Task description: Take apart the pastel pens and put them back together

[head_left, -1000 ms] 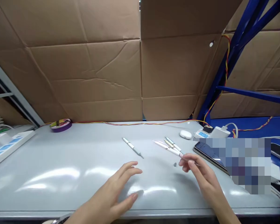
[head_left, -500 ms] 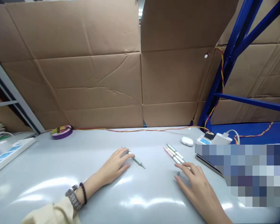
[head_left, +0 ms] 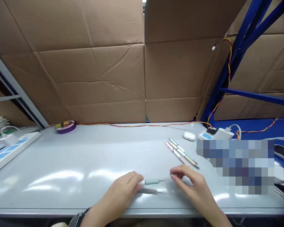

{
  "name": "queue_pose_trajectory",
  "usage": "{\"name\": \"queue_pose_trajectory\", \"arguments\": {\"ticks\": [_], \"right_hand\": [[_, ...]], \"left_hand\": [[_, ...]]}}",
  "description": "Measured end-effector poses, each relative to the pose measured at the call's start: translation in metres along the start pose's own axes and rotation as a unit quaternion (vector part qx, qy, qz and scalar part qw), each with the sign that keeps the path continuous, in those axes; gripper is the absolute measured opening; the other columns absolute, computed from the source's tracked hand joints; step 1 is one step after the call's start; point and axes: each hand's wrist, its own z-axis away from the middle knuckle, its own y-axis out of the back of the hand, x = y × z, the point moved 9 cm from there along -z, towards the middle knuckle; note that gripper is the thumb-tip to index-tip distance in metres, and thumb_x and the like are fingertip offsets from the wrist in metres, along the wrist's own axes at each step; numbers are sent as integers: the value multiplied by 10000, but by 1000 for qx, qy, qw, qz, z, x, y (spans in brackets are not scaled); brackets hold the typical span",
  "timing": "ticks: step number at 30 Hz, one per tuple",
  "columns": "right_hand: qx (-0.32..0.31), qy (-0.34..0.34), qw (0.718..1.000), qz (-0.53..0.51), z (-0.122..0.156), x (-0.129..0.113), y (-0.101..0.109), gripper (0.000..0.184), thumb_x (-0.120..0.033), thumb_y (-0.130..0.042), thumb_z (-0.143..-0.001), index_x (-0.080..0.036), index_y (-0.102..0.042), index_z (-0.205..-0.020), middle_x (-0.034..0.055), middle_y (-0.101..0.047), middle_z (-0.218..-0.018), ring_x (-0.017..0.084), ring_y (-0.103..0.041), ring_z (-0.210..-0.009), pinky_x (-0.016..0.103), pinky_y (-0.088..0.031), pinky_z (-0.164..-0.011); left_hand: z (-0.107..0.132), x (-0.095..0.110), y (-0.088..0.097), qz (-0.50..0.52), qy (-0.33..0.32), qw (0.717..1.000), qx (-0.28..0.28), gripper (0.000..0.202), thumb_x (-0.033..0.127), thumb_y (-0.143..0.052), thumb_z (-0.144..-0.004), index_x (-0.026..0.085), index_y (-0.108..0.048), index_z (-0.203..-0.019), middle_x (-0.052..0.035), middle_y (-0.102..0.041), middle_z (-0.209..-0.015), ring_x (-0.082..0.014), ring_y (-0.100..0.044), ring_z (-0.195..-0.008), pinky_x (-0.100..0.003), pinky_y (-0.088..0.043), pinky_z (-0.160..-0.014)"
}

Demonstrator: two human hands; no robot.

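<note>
My left hand is closed around a white and pale green pen. The pen lies nearly level just above the table, its thin bare front end pointing right. Facing that end, with a small gap between, my right hand pinches a tiny dark metallic piece between thumb and finger. The piece is mostly covered by the fingertips and looks like a pen's tip cone. Beyond my right hand, three pens lie side by side: a pink and white one, a cream one and a bluish one.
A white earbud case lies behind the pens, near a power strip with a plugged-in adapter. Another power strip is at the left, with a purple tape roll at the back. Cardboard walls the rear; a blurred patch covers the right.
My left hand has picked the pen up off the table and brought it nearer and rightward. My right hand has closed on the small piece that lay by its fingers.
</note>
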Motion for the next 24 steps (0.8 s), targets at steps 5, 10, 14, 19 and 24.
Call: {"name": "queue_pose_trajectory", "arguments": {"ticks": [5,10,14,19,24], "right_hand": [[54,-25,989,-134,5,-9,-2,101,-296,-617,-837,-208,-663,-819,51,-644,-804,180,-599,-738,269,-525,-662],[86,-54,976,-191,9,-1,-5,97,-310,-617,-839,-226,-666,-832,41,-626,-830,178,-603,-782,250,-537,-679],[59,-50,981,-177,9,-2,-11,100,-311,-604,-856,-234,-668,-860,38,-637,-844,178,-608,-803,242,-526,-692],[-23,-3,990,-137,6,-17,-25,113,-260,-556,-889,-234,-665,-878,21,-674,-839,162,-622,-782,241,-501,-702],[-53,-7,991,-125,6,-19,-29,102,-243,-575,-875,-218,-673,-858,17,-692,-814,161,-641,-755,243,-507,-694]], "left_hand": [[9,-3,8,54,51,997,23,297,270,-195,-1006,205,-483,-1039,4,-599,-689,-151,-570,-588,-235,-465,-550],[8,-2,7,76,46,996,5,270,292,-254,-986,218,-513,-1011,-25,-642,-806,-177,-601,-690,-261,-484,-604],[11,-3,1,66,45,997,9,243,256,-278,-984,221,-511,-1044,-24,-662,-875,-178,-626,-766,-261,-492,-671],[10,2,2,43,8,999,17,232,237,-298,-987,202,-515,-1062,-39,-676,-956,-180,-646,-831,-271,-508,-725],[9,4,0,15,-16,1000,16,227,230,-308,-988,192,-514,-1077,-56,-685,-1000,-192,-657,-857,-290,-519,-749]]}}
